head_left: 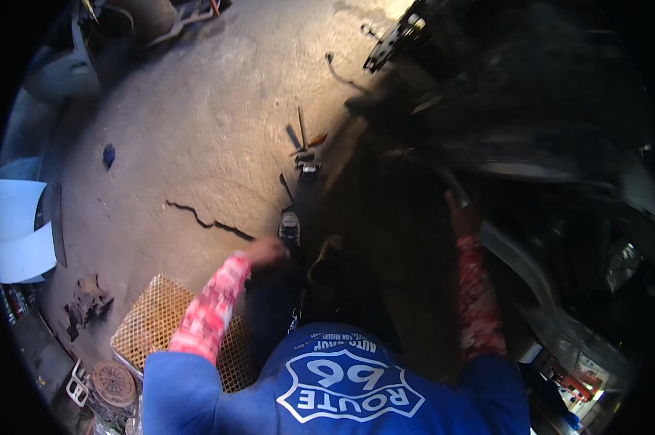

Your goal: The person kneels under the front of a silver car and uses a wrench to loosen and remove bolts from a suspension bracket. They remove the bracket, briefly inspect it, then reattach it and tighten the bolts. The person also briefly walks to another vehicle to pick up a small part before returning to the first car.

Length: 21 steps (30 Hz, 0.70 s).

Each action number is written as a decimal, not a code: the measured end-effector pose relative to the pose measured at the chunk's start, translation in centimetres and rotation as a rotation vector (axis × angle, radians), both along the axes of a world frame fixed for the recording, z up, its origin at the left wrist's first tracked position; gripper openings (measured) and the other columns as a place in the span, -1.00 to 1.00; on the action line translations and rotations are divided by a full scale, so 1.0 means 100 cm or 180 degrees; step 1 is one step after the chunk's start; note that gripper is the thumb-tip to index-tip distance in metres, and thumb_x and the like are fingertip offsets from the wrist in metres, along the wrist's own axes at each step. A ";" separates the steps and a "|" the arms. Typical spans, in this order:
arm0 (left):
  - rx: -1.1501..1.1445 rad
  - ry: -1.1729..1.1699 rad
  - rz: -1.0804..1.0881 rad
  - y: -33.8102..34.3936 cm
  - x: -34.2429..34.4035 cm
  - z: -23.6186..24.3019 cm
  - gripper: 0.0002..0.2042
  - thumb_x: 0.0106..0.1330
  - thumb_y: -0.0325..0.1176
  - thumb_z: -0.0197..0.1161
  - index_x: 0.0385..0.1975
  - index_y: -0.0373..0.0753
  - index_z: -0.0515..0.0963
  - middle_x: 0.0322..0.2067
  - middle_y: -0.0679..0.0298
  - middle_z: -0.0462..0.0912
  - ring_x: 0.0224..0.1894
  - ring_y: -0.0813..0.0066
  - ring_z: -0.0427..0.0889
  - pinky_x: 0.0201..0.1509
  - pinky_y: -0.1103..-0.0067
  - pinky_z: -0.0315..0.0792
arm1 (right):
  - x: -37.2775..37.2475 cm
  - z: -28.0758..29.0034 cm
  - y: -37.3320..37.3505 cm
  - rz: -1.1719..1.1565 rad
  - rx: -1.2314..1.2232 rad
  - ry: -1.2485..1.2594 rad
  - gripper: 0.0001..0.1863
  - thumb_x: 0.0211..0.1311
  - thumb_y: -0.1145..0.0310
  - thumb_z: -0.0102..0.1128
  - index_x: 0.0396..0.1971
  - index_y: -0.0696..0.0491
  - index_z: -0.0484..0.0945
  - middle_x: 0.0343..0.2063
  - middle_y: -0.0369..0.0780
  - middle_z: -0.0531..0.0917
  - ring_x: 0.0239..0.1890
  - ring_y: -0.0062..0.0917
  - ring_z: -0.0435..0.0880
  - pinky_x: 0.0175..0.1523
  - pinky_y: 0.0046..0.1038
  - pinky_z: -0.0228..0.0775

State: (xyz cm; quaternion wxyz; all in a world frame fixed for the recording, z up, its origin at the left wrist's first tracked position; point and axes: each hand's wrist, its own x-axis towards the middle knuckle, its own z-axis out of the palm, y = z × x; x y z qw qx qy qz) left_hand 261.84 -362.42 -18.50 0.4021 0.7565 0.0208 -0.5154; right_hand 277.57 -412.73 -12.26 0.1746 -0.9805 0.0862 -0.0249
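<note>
My left hand [266, 251] is in front of my body on the left, over the floor by my shoe [290, 226]. Its fingers look curled in, and whatever they might hold is hidden. Farther right, my right hand [464, 217] reaches forward in deep shadow beside the pale edge of a dark vehicle body [520, 171]. The dimness hides whether its fingers grip that edge or only lie near it. Ahead of my feet, several hand tools lie on the concrete, among them a long bar [301, 129] and a metal piece [308, 166].
A rusty mesh-topped crate [153, 308] stands close by my left side. Round metal parts [114, 383] and white panels [26, 250] lie farther left. A dark strip [208, 223] stretches across the floor. The vehicle takes up the right side.
</note>
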 end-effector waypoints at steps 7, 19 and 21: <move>0.1130 -0.1123 0.2216 -0.051 0.074 -0.306 -0.70 0.14 -0.09 0.28 -0.42 -0.23 0.67 -0.39 0.03 0.69 -0.23 0.07 0.68 -0.09 0.31 0.52 | 0.050 -0.123 -0.028 0.0471 -0.0322 -0.1362 0.00 0.09 -0.22 0.31 0.33 0.19 0.19 0.29 0.07 0.31 0.32 -0.04 0.27 0.40 -0.13 0.03; 0.2601 -0.1477 0.1454 -0.136 0.154 -0.492 -0.35 -0.01 -0.11 0.44 0.13 -0.04 0.36 0.20 0.06 0.29 0.20 0.01 0.33 0.14 0.13 0.35 | 0.083 -0.155 -0.034 0.1194 -0.2050 -0.3294 -0.39 0.49 0.03 -0.26 0.17 0.32 0.33 0.12 0.14 0.45 0.09 0.04 0.46 0.16 -0.06 0.25; 0.3103 -0.2279 0.1294 -0.138 0.143 -0.504 -0.45 0.02 -0.16 0.38 0.07 -0.05 0.41 0.19 0.05 0.31 0.20 0.01 0.35 0.14 0.15 0.34 | 0.084 -0.153 -0.047 0.1207 -0.2317 -0.3295 -0.38 0.51 0.03 -0.30 0.18 0.33 0.33 0.13 0.15 0.44 0.10 0.04 0.46 0.16 -0.04 0.27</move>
